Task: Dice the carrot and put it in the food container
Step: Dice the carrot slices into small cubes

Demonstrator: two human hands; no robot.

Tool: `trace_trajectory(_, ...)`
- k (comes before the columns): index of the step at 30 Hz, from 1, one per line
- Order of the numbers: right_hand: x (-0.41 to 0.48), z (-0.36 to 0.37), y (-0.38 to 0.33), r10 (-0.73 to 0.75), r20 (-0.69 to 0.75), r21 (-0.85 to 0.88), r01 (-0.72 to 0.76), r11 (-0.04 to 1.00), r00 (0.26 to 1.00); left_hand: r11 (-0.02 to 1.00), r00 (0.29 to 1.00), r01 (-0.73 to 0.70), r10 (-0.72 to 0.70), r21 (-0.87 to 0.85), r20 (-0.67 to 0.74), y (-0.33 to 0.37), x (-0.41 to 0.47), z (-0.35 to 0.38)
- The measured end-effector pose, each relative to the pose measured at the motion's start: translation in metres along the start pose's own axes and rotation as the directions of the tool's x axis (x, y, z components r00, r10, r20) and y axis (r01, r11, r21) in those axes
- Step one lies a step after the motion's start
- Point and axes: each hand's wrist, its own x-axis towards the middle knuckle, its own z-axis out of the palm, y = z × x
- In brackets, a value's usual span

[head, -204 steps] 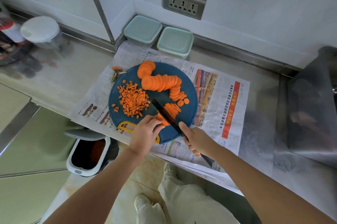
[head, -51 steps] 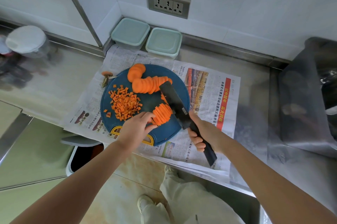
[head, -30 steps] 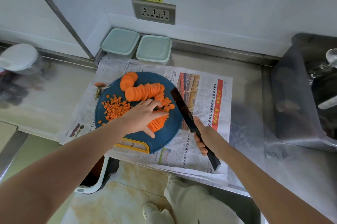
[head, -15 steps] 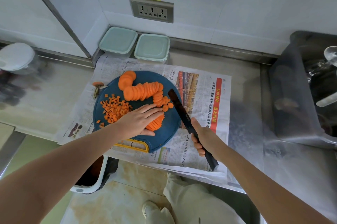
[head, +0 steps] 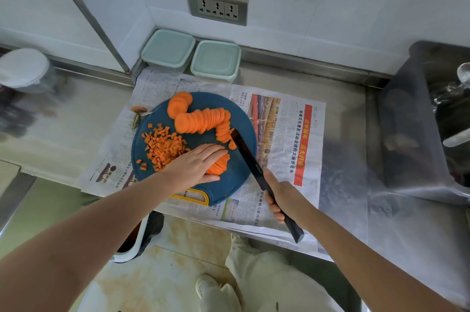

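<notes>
Steel desk runs along a white wall, with a newspaper spread over it and a round blue cutting board on the paper.

Head view: two lidded food containers stand side by side at the far edge against the wall, both closed and well apart from the cutting. On the board, a row of carrot rounds leans across the far half. A heap of diced carrot lies on the left, and a small fanned stack sits near the middle. The left hand lies flat on that stack, fingers straight and pressing down, curled round nothing. The right hand is clenched round the handle of a black knife, whose blade lies just right of the stack, tip among the loose rounds.

Carrot is stiff and light. The thin rounds probably slide over one another, so the stack wants steady downward pressure, with fingertips kept back from the edge. The dice are small and likely to scatter. They would go better scooped on the blade's flat or in cupped palms than pinched. A lid must come off first.
</notes>
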Motion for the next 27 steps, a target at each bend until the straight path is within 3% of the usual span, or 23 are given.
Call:
trace_trajectory(6,-0.008,0.005,0.006,-0.103,-0.020,-0.180,0.098,0.979,0.994,0.994,0.986,0.110,-0.107,0.024,-0.128,0.015,0.000,0.008)
trace_trajectory(12,-0.014,0.017,0.014,-0.236,-0.090,-0.387,0.184,0.904,0.968,0.977,0.960,0.204,-0.211,-0.056,-0.182,0.027,0.004,0.011)
trace_trajectory(21,-0.023,0.050,0.021,-0.227,-0.131,-0.334,0.172,0.927,0.965,0.954,0.935,0.299,-0.290,0.015,-0.202,0.038,0.002,0.017)
trace_trajectory(27,-0.017,0.059,0.013,-0.261,-0.093,-0.397,0.205,0.895,0.961,0.837,0.828,0.543,-0.520,0.068,-0.211,0.062,-0.001,0.017)
